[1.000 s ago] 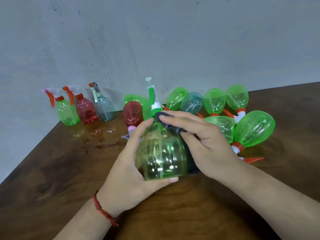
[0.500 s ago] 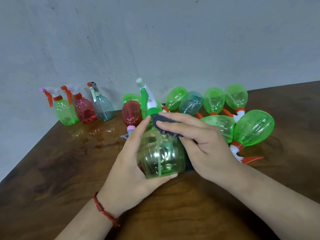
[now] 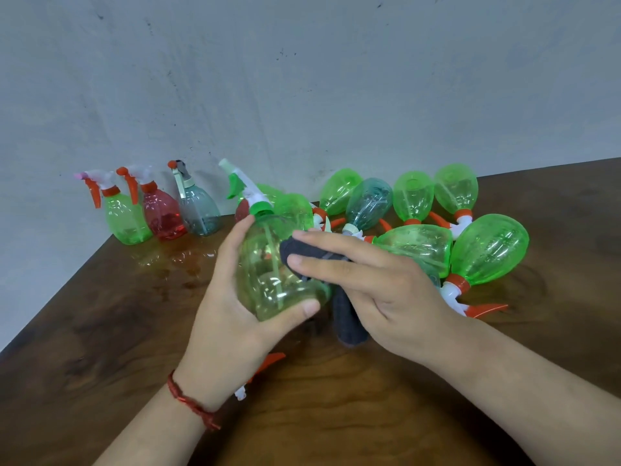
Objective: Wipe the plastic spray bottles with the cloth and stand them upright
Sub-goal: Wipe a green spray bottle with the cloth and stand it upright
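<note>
Wooden table (image 3: 100, 331): empty green bottle (image 3: 268, 277) in left hand (image 3: 228, 317), cloth-pressed.

A dark brown wooden table (image 3: 100, 331) is filling the lower half of the view, its grain showing under soft, even light. Behind it a pale grey wall (image 3: 302, 79) is rising, carrying small dark specks and faint scuffs, and meeting the table's far edge.
</note>
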Motion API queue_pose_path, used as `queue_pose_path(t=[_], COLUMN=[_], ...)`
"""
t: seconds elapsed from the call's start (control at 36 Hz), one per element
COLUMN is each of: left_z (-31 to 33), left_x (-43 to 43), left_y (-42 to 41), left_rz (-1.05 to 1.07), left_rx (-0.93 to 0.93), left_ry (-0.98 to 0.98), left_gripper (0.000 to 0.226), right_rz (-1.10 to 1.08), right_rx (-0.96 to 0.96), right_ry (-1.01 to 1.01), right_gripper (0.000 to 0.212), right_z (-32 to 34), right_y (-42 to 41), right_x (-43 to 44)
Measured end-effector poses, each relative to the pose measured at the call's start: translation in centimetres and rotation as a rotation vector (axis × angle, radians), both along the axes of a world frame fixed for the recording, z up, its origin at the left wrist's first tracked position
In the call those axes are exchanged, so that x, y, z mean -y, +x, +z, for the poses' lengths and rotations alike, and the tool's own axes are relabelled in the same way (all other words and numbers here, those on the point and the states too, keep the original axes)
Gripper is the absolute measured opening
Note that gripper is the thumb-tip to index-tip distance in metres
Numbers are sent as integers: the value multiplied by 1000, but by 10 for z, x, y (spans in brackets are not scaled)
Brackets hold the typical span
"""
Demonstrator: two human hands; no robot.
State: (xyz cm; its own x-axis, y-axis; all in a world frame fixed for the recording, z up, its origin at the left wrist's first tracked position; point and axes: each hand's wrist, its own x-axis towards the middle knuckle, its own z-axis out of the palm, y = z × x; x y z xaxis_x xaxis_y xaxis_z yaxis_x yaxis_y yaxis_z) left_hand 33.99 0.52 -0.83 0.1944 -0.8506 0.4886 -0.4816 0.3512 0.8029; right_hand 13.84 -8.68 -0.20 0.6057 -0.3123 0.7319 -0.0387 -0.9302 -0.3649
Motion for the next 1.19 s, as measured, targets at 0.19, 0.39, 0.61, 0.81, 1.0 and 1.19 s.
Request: queue_pose_path(t=[0.19, 0.39, 0.61, 0.81, 1.0, 1.19], left_z=[-4, -1, 4, 1, 2, 7], left_x=[-6, -5, -6, -5, 1, -2], left_y=[-8, -7, -5, -5, 1, -1], left_rz=[-148, -267, -147, -95, 105, 57], left_rx=[104, -22, 204, 180, 17, -26], left_ry=[31, 77, 57, 19, -22, -64], left_gripper=[120, 118, 131, 117, 107, 108], right_rz=[-64, 23, -20, -65, 26, 26], right_rx=[129, 261, 226, 142, 28, 48], right_ry=[339, 589, 487, 202, 67, 20], right_gripper=[50, 50, 51, 54, 53, 61], right_z=[7, 15, 8, 2, -4, 1], right_y=[4, 2, 5, 4, 6, 3], right_x=[2, 2, 2, -2, -9, -9])
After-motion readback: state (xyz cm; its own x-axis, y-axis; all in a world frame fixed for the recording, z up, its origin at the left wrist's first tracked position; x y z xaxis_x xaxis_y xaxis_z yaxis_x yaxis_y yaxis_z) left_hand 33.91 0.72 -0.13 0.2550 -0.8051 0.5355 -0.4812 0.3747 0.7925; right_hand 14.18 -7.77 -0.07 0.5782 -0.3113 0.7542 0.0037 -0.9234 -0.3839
